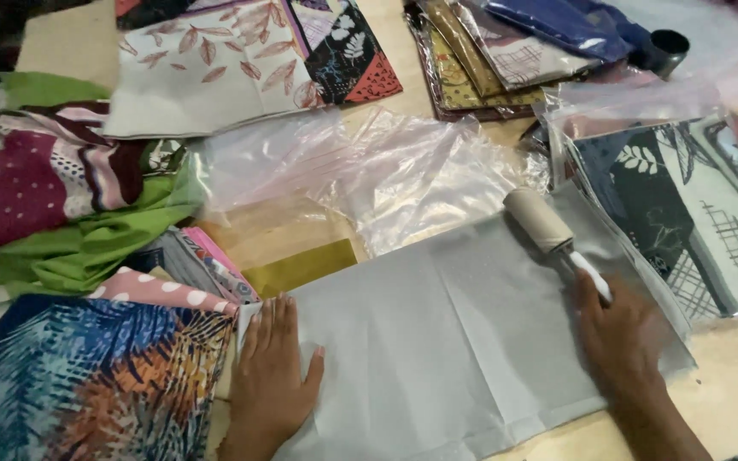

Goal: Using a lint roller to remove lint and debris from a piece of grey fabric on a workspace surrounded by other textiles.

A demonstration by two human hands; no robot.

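Left hand [273, 376] lies flat, fingers spread, pinning the grey cloth [463, 341] smooth (near desk edge) while right hand [621, 333] grips the lint roller [541, 220] resting on it

Upper left: leaf-print folded fabric [215, 64]
Left: green cloth [87, 243], maroon dotted cloth [19, 183]
Lower left: blue palm-print fabric [79, 380]
Centre: clear plastic bags [369, 166]
Right: bagged dark leaf-print fabric [685, 205]
Upper right: dark cup [666, 47]

Left hand [273, 376] flat, palm down, fingers together. Right hand [621, 329] curled, grip closed, forearm angled inward.
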